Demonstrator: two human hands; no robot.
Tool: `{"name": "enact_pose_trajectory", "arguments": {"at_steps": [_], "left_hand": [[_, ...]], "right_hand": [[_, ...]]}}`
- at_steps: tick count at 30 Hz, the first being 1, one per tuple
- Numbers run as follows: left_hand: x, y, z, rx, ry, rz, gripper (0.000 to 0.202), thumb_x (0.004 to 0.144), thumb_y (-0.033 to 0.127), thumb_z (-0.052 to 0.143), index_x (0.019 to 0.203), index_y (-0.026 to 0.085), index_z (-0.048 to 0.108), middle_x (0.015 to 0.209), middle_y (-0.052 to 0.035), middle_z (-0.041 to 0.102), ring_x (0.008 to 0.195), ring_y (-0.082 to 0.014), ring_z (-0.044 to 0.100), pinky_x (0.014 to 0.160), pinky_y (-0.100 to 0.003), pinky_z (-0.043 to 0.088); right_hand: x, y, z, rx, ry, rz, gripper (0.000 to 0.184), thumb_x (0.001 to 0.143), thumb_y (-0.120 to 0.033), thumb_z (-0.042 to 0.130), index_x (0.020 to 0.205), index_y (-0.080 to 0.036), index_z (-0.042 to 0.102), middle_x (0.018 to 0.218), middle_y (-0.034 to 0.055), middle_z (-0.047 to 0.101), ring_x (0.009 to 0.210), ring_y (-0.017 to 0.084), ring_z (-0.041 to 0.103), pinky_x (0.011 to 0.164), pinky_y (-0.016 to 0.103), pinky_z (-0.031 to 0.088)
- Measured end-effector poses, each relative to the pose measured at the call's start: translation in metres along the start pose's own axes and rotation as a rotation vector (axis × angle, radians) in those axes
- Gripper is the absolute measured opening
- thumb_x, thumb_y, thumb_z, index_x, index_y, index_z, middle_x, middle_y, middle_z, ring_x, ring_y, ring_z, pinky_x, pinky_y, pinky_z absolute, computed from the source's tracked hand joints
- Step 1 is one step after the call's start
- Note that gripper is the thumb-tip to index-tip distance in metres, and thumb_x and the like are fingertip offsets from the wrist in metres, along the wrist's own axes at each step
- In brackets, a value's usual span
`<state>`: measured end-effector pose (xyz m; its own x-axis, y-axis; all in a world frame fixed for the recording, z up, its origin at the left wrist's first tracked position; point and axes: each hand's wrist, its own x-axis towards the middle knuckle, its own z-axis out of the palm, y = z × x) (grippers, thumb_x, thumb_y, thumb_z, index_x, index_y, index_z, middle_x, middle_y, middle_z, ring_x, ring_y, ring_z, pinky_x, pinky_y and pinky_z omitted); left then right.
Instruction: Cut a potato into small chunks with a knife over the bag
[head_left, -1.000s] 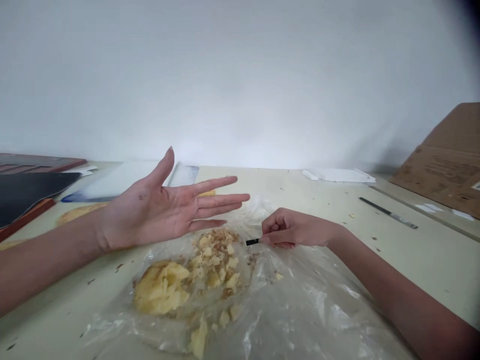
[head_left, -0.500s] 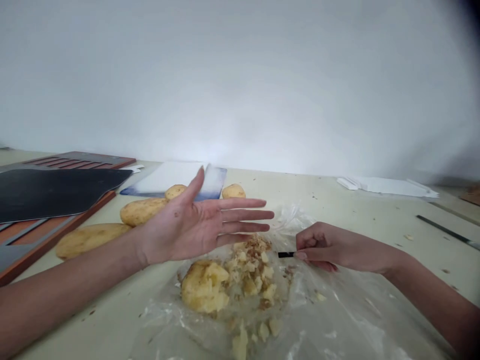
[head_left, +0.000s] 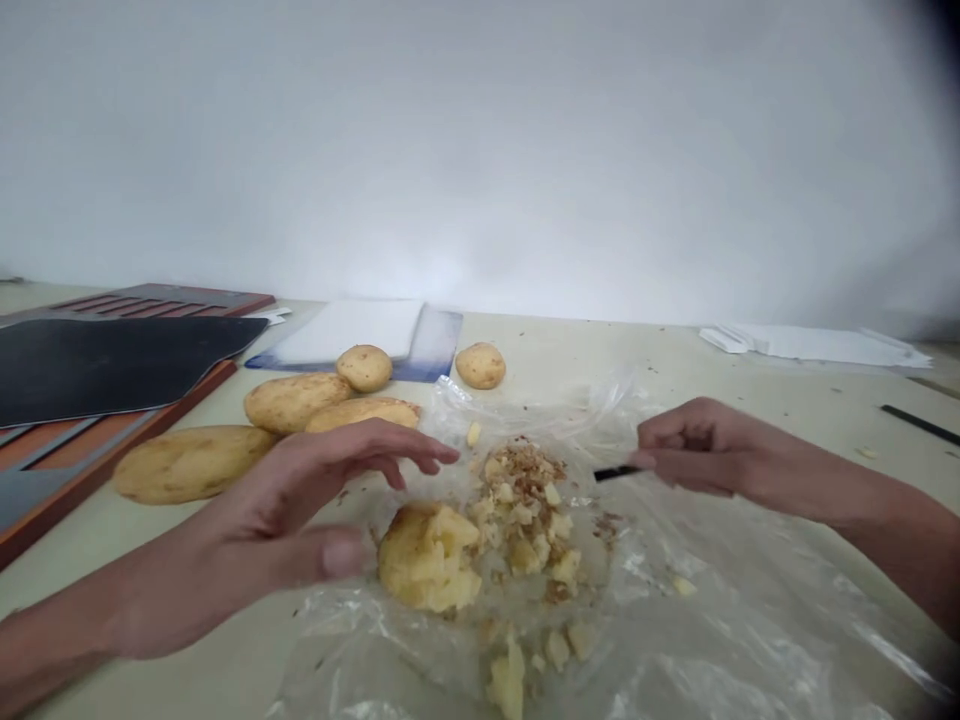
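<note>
The left grip (head_left: 277, 520) stands half open, its fingers curved and holding nothing, above the edge of a clear plastic bag (head_left: 697, 640). Its thumb sits just beside a yellow potato lump (head_left: 427, 560), though it does not visibly touch it. The right grip (head_left: 701, 455) is closed, pinching a short black strip (head_left: 616, 473) (too little shows to tell what it is) and pointing it toward a heap of potato crumbs (head_left: 521, 520) flecked with brown, just apart from them. The lump and crumbs lie on the bag between the two grips; the bag seems spread there to keep the crumbly mess off the cream surface (head_left: 750, 400). More chunks (head_left: 510, 675) lie on the plastic nearer the camera. Whole potatoes (head_left: 191, 465) sit beyond the left grip, grouped off the bag, beside a black mat (head_left: 112, 365) on a reddish board (head_left: 75, 480). Behind them lies a white sheet (head_left: 345, 330), and white papers (head_left: 814, 345) lie far to the right.
</note>
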<state>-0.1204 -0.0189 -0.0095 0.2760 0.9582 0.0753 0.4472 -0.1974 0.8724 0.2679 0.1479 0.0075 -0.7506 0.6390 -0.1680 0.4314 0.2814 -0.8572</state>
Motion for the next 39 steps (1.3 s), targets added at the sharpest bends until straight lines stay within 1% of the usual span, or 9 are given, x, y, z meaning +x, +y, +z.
{"name": "enact_pose_trajectory", "arguments": {"at_steps": [3, 7, 10, 14, 20, 24, 29, 33, 39], "left_hand": [[-0.01, -0.01, -0.005, 0.176, -0.075, -0.062, 0.093, 0.067, 0.054, 0.087, 0.143, 0.06, 0.034, 0.158, 0.0162, 0.042, 0.147, -0.0329, 0.036, 0.125, -0.04, 0.03], [-0.01, -0.021, -0.001, 0.558, -0.157, -0.125, 0.099, 0.06, 0.056, 0.089, 0.144, 0.058, 0.037, 0.151, 0.0153, 0.051, 0.137, -0.035, 0.051, 0.114, -0.036, 0.047], [-0.009, -0.026, 0.007, 0.706, -0.044, -0.009, 0.087, 0.068, 0.06, 0.082, 0.144, 0.055, 0.04, 0.141, 0.0128, 0.062, 0.123, -0.0283, 0.064, 0.097, -0.029, 0.059], [-0.008, -0.026, 0.016, 0.737, 0.104, 0.096, 0.077, 0.069, 0.06, 0.08, 0.138, 0.055, 0.046, 0.126, 0.0144, 0.07, 0.109, -0.0192, 0.071, 0.085, -0.024, 0.063], [-0.005, -0.016, 0.022, 0.524, 0.107, -0.022, 0.07, 0.067, 0.054, 0.085, 0.129, 0.052, 0.054, 0.121, 0.0156, 0.07, 0.111, -0.0166, 0.07, 0.092, -0.025, 0.059], [-0.003, -0.013, 0.03, 0.43, 0.135, -0.009, 0.069, 0.068, 0.047, 0.085, 0.127, 0.052, 0.051, 0.12, 0.016, 0.07, 0.109, -0.0146, 0.072, 0.09, -0.019, 0.059], [0.0, -0.006, 0.041, 0.34, 0.174, -0.044, 0.064, 0.067, 0.042, 0.085, 0.123, 0.042, 0.054, 0.123, 0.0093, 0.071, 0.112, -0.0189, 0.071, 0.084, -0.017, 0.061], [0.003, 0.0, 0.044, 0.414, 0.208, 0.03, 0.057, 0.068, 0.046, 0.083, 0.118, 0.038, 0.057, 0.117, 0.0088, 0.074, 0.105, -0.0186, 0.074, 0.076, -0.014, 0.062], [0.001, -0.007, 0.042, 0.635, 0.24, 0.158, 0.068, 0.07, 0.049, 0.081, 0.128, 0.047, 0.046, 0.116, 0.0152, 0.073, 0.1, -0.015, 0.075, 0.072, -0.012, 0.061]], "right_hand": [[0.0, -0.002, 0.007, 0.09, 0.251, -0.107, 0.031, 0.1, -0.041, 0.061, 0.075, -0.023, 0.065, 0.054, -0.0041, 0.036, 0.049, 0.012, 0.025, 0.051, 0.033, 0.018], [0.004, -0.008, 0.026, 0.219, 0.386, -0.188, 0.027, 0.1, -0.045, 0.058, 0.086, -0.024, 0.067, 0.051, -0.0038, 0.038, 0.049, 0.013, 0.03, 0.051, 0.033, 0.022], [0.007, -0.012, 0.042, 0.281, 0.362, -0.185, 0.025, 0.1, -0.043, 0.06, 0.088, -0.022, 0.066, 0.054, -0.003, 0.045, 0.049, 0.012, 0.034, 0.048, 0.03, 0.021], [0.007, -0.016, 0.055, 0.35, 0.275, -0.157, 0.018, 0.101, -0.04, 0.061, 0.097, -0.023, 0.065, 0.055, -0.0053, 0.047, 0.048, 0.009, 0.037, 0.047, 0.027, 0.023], [0.001, -0.02, 0.061, 0.179, 0.242, -0.074, 0.019, 0.1, -0.041, 0.063, 0.091, -0.024, 0.065, 0.057, -0.0056, 0.049, 0.05, 0.008, 0.04, 0.045, 0.023, 0.026], [-0.004, -0.026, 0.068, 0.038, 0.182, -0.012, 0.025, 0.097, -0.043, 0.065, 0.082, -0.023, 0.068, 0.059, -0.004, 0.048, 0.054, 0.01, 0.043, 0.048, 0.023, 0.029], [-0.016, -0.03, 0.089, -0.049, 0.228, 0.055, 0.023, 0.09, -0.048, 0.071, 0.088, -0.025, 0.073, 0.059, -0.0027, 0.049, 0.051, 0.012, 0.043, 0.046, 0.025, 0.032], [-0.019, -0.029, 0.096, -0.012, 0.182, 0.044, 0.023, 0.094, -0.047, 0.067, 0.09, -0.025, 0.073, 0.057, -0.0033, 0.048, 0.05, 0.012, 0.044, 0.047, 0.025, 0.033], [-0.009, -0.04, 0.09, 0.237, 0.036, 0.045, 0.028, 0.102, -0.04, 0.059, 0.084, -0.02, 0.067, 0.057, -0.0056, 0.048, 0.053, 0.007, 0.04, 0.051, 0.02, 0.031]]}}
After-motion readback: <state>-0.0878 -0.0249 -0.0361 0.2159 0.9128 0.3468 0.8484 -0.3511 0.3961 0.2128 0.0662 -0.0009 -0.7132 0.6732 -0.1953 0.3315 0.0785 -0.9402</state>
